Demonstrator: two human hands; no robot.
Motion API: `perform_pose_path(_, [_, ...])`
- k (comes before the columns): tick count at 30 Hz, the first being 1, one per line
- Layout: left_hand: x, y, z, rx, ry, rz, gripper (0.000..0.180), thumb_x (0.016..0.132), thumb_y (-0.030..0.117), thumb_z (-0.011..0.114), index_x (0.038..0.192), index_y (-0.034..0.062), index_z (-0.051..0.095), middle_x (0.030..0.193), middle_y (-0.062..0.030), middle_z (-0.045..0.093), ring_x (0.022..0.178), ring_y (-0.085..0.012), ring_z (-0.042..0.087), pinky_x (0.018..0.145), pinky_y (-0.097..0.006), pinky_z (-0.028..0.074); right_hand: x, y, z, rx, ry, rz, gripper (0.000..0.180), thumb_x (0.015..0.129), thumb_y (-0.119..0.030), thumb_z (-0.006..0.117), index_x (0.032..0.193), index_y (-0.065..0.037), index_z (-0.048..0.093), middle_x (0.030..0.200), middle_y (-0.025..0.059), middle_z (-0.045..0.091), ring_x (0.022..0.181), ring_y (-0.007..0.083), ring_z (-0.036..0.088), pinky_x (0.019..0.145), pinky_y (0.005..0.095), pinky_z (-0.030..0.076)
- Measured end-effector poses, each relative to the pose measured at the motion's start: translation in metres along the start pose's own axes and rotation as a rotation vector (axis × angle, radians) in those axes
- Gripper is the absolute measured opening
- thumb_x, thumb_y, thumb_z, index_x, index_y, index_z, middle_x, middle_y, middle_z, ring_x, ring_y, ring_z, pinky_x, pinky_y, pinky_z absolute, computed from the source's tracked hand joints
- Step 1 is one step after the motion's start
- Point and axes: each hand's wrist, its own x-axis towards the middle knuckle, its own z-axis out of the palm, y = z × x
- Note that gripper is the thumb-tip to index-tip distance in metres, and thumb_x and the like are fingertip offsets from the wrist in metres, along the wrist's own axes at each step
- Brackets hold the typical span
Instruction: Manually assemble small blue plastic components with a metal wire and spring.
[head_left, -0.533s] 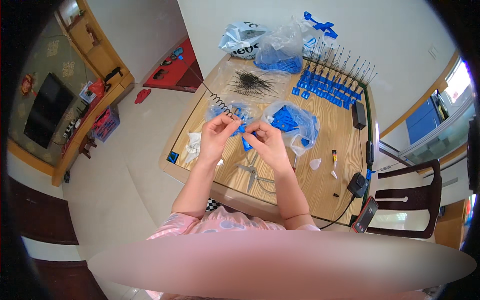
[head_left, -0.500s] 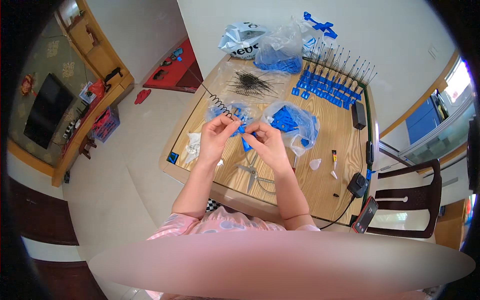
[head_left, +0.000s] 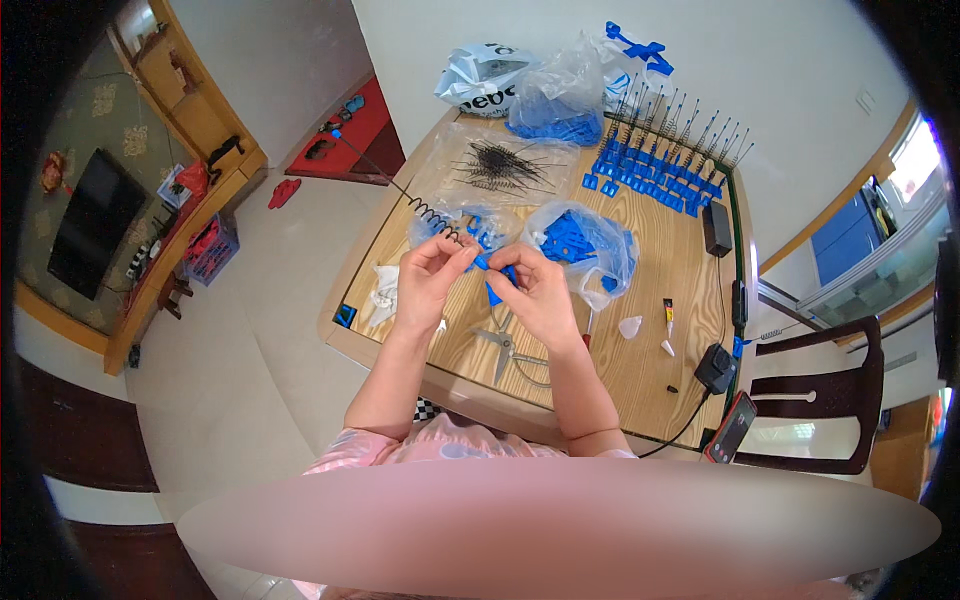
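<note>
Over the near part of the wooden table (head_left: 640,370), my left hand (head_left: 428,280) pinches the coiled end of a long black spring wire (head_left: 400,190) that slants up and left past the table's edge and ends in a small blue tip. My right hand (head_left: 540,295) holds a small blue plastic piece (head_left: 493,281) against that coiled end. The two hands almost touch. Scissors (head_left: 505,350) lie on the table just under my hands.
Clear bags of blue plastic parts (head_left: 580,245) lie beyond my hands. Farther back are a pile of black wires (head_left: 505,165), rows of finished blue pieces with wires (head_left: 655,165) and more bags. A glue tube (head_left: 669,315), a charger (head_left: 716,368), a phone (head_left: 733,428) and a chair (head_left: 820,400) are on the right.
</note>
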Motion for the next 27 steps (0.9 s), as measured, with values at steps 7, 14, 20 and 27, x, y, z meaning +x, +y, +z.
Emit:
perform_pose_path(7, [-0.005, 0.004, 0.000, -0.014, -0.010, 0.038, 0.005, 0.077, -0.004, 0.062, 0.076, 0.0001, 0.061, 0.089, -0.0085, 0.060, 0.086, -0.0156, 0.056, 0.081, -0.029, 0.044, -0.008, -0.023, 0.005, -0.332, 0.106, -0.204, 0.012, 0.072, -0.002, 0.064, 0.082, -0.002, 0.057, 0.081, 0.0055, 0.056, 0.069, 0.0133, 0.055, 0.058, 0.0236, 0.043])
perform_pose_path(14, [-0.009, 0.003, 0.001, -0.050, -0.011, 0.059, 0.007, 0.076, -0.007, 0.061, 0.075, 0.0000, 0.061, 0.090, -0.0103, 0.060, 0.086, -0.0171, 0.056, 0.081, -0.030, 0.044, -0.018, -0.043, 0.009, -0.511, 0.171, -0.323, 0.013, 0.071, 0.000, 0.064, 0.082, -0.002, 0.058, 0.084, 0.0078, 0.056, 0.076, 0.0210, 0.058, 0.064, 0.0284, 0.047])
perform_pose_path(20, [-0.011, 0.007, 0.005, -0.002, 0.001, 0.035, 0.004, 0.077, -0.004, 0.062, 0.075, -0.0004, 0.062, 0.089, -0.0095, 0.059, 0.086, -0.0167, 0.055, 0.081, -0.030, 0.044, -0.021, -0.045, 0.010, -0.533, 0.177, -0.290, 0.013, 0.071, 0.000, 0.064, 0.082, -0.001, 0.058, 0.085, 0.0077, 0.057, 0.077, 0.0214, 0.058, 0.064, 0.0295, 0.047])
perform_pose_path(27, [-0.011, 0.008, 0.006, -0.022, -0.023, 0.054, 0.005, 0.077, -0.004, 0.062, 0.075, 0.0001, 0.059, 0.088, -0.0086, 0.059, 0.086, -0.0161, 0.055, 0.081, -0.030, 0.043, -0.020, -0.044, 0.009, -0.520, 0.175, -0.311, 0.011, 0.072, -0.001, 0.063, 0.081, -0.001, 0.058, 0.085, 0.0078, 0.057, 0.077, 0.0213, 0.059, 0.065, 0.0292, 0.047])
